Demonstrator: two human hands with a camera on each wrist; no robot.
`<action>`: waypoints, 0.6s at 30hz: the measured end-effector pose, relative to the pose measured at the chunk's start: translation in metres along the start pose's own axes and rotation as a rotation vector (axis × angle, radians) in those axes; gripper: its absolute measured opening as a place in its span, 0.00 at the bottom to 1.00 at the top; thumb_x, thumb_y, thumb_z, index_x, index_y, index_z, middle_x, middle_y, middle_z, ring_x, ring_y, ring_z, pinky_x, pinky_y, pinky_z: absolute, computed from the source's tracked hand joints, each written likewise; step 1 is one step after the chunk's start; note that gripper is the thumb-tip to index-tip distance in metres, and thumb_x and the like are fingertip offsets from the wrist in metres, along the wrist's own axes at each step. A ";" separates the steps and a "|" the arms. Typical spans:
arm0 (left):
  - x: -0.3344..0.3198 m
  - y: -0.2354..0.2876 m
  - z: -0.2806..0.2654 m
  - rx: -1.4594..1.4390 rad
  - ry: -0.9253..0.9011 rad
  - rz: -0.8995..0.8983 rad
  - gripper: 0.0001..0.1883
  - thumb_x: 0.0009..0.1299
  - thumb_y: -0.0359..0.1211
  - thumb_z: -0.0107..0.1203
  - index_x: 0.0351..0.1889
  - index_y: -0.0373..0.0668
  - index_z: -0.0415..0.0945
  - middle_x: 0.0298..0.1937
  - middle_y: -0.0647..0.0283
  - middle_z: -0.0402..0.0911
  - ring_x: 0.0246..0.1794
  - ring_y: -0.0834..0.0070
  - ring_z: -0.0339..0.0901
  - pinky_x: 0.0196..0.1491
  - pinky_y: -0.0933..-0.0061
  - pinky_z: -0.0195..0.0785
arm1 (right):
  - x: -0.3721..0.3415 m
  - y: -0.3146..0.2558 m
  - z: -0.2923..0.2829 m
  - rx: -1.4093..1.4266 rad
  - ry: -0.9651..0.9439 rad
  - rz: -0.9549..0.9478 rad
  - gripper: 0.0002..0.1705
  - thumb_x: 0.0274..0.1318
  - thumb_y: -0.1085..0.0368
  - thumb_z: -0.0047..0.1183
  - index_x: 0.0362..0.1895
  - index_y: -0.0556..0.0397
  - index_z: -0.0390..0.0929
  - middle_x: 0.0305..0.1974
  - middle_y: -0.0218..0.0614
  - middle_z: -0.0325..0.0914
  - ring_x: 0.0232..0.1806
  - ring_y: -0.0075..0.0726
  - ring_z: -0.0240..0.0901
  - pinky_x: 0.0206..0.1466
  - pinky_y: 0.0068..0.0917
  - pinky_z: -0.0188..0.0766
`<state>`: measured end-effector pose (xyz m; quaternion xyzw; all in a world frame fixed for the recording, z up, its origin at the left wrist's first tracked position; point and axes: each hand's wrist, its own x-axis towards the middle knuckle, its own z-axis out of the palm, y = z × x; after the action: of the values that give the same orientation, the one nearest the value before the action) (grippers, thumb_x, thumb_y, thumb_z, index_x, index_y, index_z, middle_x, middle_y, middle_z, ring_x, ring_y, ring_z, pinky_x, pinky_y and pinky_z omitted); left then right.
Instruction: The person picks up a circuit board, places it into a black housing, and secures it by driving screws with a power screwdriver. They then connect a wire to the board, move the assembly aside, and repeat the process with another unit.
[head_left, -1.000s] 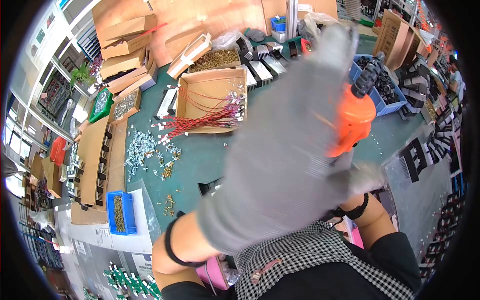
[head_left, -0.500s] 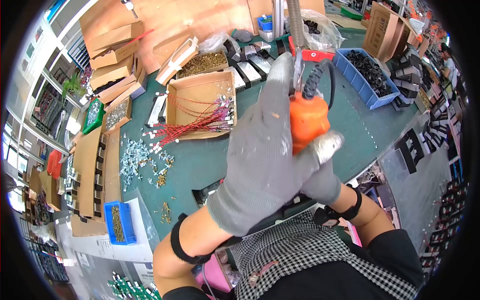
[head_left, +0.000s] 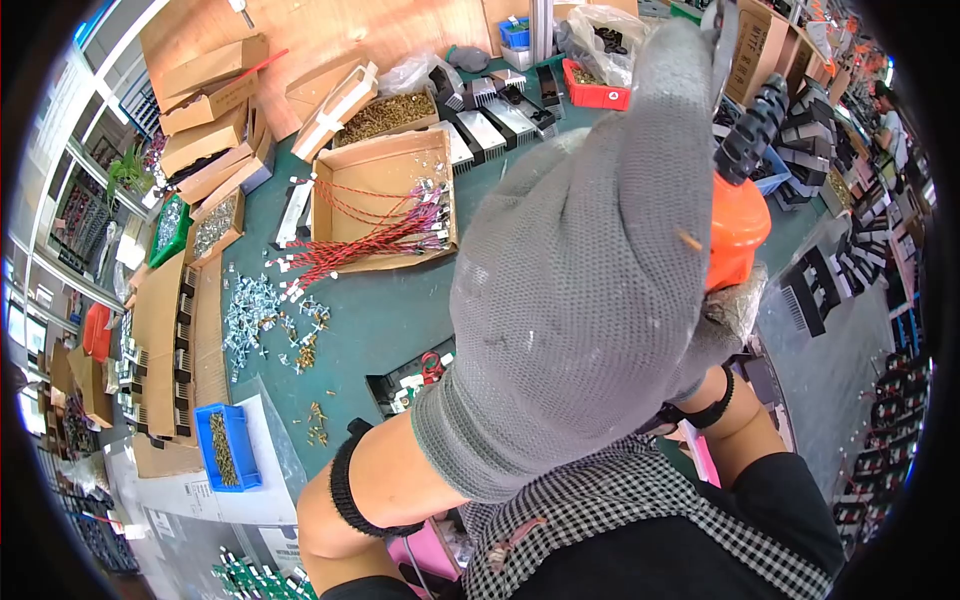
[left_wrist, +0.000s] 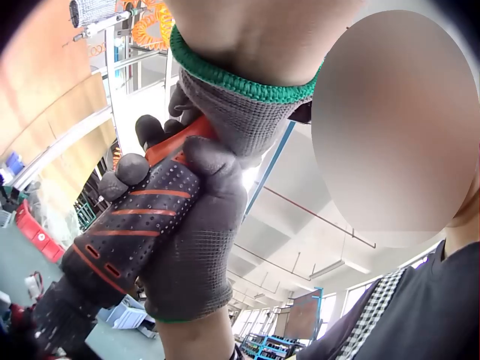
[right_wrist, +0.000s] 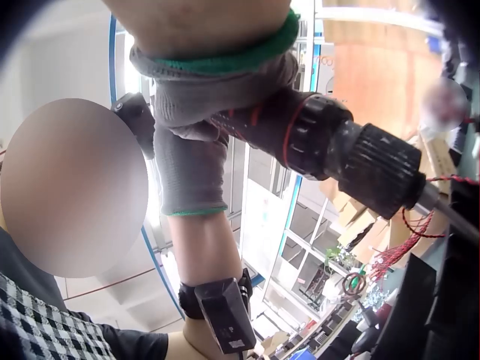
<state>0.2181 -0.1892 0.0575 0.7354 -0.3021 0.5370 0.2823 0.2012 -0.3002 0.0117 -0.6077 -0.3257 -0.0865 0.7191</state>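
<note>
Both hands wear grey knit gloves and hold an orange and black power screwdriver (head_left: 740, 235) up close to the head camera. My left hand (head_left: 590, 260) grips the orange top end, one finger stretched up along it. In the left wrist view my right hand (left_wrist: 199, 247) wraps the black dotted body lower down. The screwdriver's steel bit (right_wrist: 448, 214) points down at the bench in the right wrist view. Partly behind the left forearm lies a black housing (head_left: 385, 390) with a red and black wire and white connectors inside.
Left on the green bench are loose silver screws (head_left: 255, 315), brass screws (head_left: 318, 425) and a blue bin (head_left: 240, 470). A cardboard box (head_left: 335, 165) of red wires stands behind, near black finned housings (head_left: 490, 130) and a red bin (head_left: 600, 97).
The hands and screwdriver dipped half a second ago, and now appear larger and farther right, nearer the head camera. More of the black housing shows. Both hands keep hold of the screwdriver.
</note>
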 end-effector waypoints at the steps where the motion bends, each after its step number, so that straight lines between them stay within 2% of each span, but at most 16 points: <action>1: 0.002 0.001 -0.003 -0.057 -0.018 -0.011 0.46 0.50 0.39 0.69 0.66 0.33 0.61 0.39 0.60 0.74 0.38 0.63 0.77 0.48 0.64 0.73 | -0.001 0.000 0.001 0.002 0.010 0.002 0.35 0.43 0.66 0.70 0.58 0.57 0.71 0.55 0.38 0.76 0.53 0.35 0.75 0.56 0.31 0.71; 5: 0.017 0.017 -0.028 -0.210 -0.086 -0.080 0.48 0.49 0.40 0.69 0.68 0.33 0.59 0.40 0.61 0.75 0.39 0.64 0.77 0.51 0.63 0.71 | -0.002 0.002 0.005 0.004 0.038 0.016 0.35 0.44 0.66 0.70 0.58 0.57 0.71 0.56 0.38 0.75 0.54 0.35 0.74 0.57 0.32 0.70; 11: 0.024 0.021 -0.045 -0.078 -0.251 -0.056 0.52 0.47 0.39 0.71 0.70 0.31 0.56 0.41 0.61 0.75 0.40 0.64 0.77 0.54 0.63 0.69 | -0.004 0.010 0.011 0.013 0.081 0.023 0.36 0.44 0.66 0.69 0.59 0.57 0.70 0.57 0.39 0.75 0.55 0.36 0.74 0.59 0.32 0.69; 15: 0.000 0.010 -0.015 -0.048 -0.155 -0.023 0.54 0.45 0.41 0.72 0.70 0.31 0.56 0.42 0.62 0.75 0.40 0.65 0.77 0.55 0.63 0.69 | -0.006 0.018 0.016 0.013 0.109 0.023 0.36 0.44 0.65 0.69 0.60 0.57 0.70 0.57 0.39 0.74 0.56 0.36 0.73 0.60 0.32 0.69; 18: 0.012 0.023 -0.031 -0.116 -0.137 -0.053 0.55 0.45 0.43 0.73 0.70 0.33 0.56 0.45 0.60 0.76 0.42 0.67 0.78 0.58 0.61 0.68 | -0.006 0.022 0.017 0.012 0.121 0.020 0.37 0.45 0.65 0.69 0.60 0.57 0.70 0.58 0.39 0.74 0.57 0.36 0.73 0.61 0.33 0.68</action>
<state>0.1843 -0.1834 0.0797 0.7605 -0.3317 0.4594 0.3172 0.2017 -0.2809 -0.0093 -0.6003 -0.2758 -0.1138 0.7420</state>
